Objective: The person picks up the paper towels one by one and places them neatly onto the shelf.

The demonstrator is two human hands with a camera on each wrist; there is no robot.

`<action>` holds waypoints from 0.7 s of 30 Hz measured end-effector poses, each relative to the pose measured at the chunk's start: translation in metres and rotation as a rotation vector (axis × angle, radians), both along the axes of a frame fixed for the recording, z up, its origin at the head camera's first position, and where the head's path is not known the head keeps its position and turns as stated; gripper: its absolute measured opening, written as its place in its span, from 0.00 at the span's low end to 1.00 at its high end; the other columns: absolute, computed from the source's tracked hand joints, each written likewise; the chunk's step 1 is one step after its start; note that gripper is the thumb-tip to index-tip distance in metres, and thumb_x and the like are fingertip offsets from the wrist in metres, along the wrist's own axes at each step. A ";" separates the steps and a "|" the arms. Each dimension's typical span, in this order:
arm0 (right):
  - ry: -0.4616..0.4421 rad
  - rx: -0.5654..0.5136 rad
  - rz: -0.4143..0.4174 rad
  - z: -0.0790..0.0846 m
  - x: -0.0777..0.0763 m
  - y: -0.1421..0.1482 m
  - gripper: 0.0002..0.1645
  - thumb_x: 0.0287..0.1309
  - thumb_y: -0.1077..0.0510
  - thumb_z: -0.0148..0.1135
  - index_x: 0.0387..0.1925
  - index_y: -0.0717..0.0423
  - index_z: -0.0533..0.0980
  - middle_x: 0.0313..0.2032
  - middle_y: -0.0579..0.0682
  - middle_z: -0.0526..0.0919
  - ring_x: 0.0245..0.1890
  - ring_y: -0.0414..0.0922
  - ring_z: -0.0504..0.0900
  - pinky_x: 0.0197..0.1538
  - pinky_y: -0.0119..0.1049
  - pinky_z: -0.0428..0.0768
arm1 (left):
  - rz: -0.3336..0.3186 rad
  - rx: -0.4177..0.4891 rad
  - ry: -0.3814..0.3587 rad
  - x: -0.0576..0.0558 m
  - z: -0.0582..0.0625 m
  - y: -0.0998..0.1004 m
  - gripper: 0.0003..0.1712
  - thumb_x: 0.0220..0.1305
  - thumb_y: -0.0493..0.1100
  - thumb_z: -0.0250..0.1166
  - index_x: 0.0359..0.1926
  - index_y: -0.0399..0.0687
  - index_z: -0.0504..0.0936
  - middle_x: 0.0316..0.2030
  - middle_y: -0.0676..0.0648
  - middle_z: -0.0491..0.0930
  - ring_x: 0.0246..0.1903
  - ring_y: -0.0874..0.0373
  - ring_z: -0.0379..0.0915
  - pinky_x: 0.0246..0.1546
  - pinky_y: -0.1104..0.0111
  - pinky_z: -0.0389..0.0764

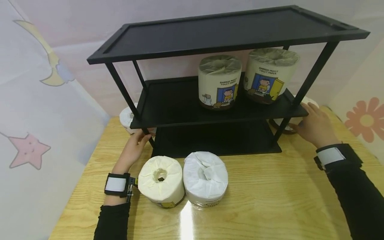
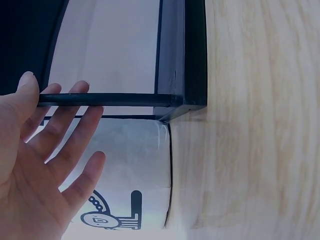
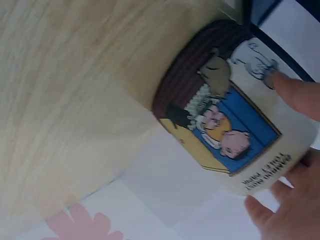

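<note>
My left hand (image 1: 135, 148) is at the lower left front post of a black shelf rack (image 1: 210, 116). In the left wrist view the post (image 2: 110, 99) crosses in front of its spread, fairly straight fingers, with the thumb on the near side. Close behind those fingers stands a white wrapped toilet roll (image 2: 135, 160) with a line-drawn animal. My right hand (image 1: 316, 126) grips another toilet roll (image 3: 220, 120) with a coloured cartoon print, standing by the rack's right side. Its thumb presses one side while the other fingers reach round the top end.
Two toilet rolls, one printed roll (image 1: 220, 85) and a second (image 1: 270, 78), stand on the middle shelf, right of centre. In front of the rack a cream roll (image 1: 160, 193) and a white roll (image 1: 205, 191) stand side by side on the wooden table (image 1: 255, 200). A patterned wall covering (image 1: 36, 100) surrounds the table.
</note>
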State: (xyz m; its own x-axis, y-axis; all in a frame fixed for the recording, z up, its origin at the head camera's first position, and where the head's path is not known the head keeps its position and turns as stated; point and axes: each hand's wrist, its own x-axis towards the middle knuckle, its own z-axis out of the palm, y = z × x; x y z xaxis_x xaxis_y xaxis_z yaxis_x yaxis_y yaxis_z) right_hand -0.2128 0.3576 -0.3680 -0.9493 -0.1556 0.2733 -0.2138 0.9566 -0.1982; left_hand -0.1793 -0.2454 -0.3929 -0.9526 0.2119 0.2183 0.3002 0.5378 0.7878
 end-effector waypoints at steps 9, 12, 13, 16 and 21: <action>0.041 0.004 -0.023 -0.007 -0.002 0.002 0.48 0.50 0.62 0.74 0.71 0.63 0.62 0.60 0.73 0.68 0.65 0.69 0.61 0.63 0.70 0.56 | 0.012 -0.015 0.000 -0.001 0.000 -0.002 0.20 0.77 0.49 0.51 0.59 0.39 0.74 0.54 0.39 0.78 0.59 0.43 0.71 0.62 0.47 0.67; 0.095 -0.009 -0.030 -0.010 0.000 0.001 0.48 0.48 0.62 0.76 0.70 0.63 0.64 0.59 0.73 0.70 0.63 0.69 0.63 0.63 0.68 0.58 | 0.022 -0.024 -0.001 -0.001 0.001 -0.002 0.20 0.77 0.49 0.51 0.58 0.39 0.74 0.54 0.39 0.79 0.59 0.43 0.71 0.62 0.47 0.67; 0.105 -0.011 -0.034 -0.011 0.000 0.000 0.48 0.47 0.63 0.76 0.70 0.64 0.64 0.58 0.74 0.70 0.63 0.69 0.63 0.64 0.67 0.58 | 0.025 -0.027 -0.005 -0.001 0.001 -0.002 0.20 0.78 0.49 0.51 0.58 0.39 0.74 0.54 0.39 0.79 0.59 0.43 0.71 0.62 0.47 0.67; 0.143 -0.016 -0.036 -0.014 0.001 0.000 0.45 0.45 0.64 0.77 0.65 0.66 0.68 0.54 0.74 0.73 0.61 0.69 0.65 0.65 0.65 0.59 | 0.023 -0.032 -0.008 0.000 0.001 -0.002 0.20 0.78 0.49 0.50 0.58 0.38 0.73 0.54 0.38 0.79 0.59 0.42 0.71 0.61 0.46 0.67; 0.206 -0.003 -0.013 -0.015 0.000 0.004 0.43 0.41 0.65 0.78 0.61 0.71 0.70 0.47 0.74 0.75 0.57 0.70 0.67 0.64 0.64 0.61 | 0.026 -0.029 -0.003 0.000 0.000 -0.001 0.20 0.78 0.48 0.51 0.58 0.38 0.74 0.54 0.39 0.79 0.59 0.43 0.71 0.61 0.47 0.68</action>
State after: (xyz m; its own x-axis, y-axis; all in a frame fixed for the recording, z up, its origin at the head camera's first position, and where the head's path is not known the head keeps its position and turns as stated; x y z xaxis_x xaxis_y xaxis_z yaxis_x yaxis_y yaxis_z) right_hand -0.2130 0.3613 -0.3833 -0.8749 -0.1427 0.4627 -0.2380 0.9589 -0.1543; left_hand -0.1798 -0.2460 -0.3928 -0.9586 0.1930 0.2093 0.2832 0.5683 0.7725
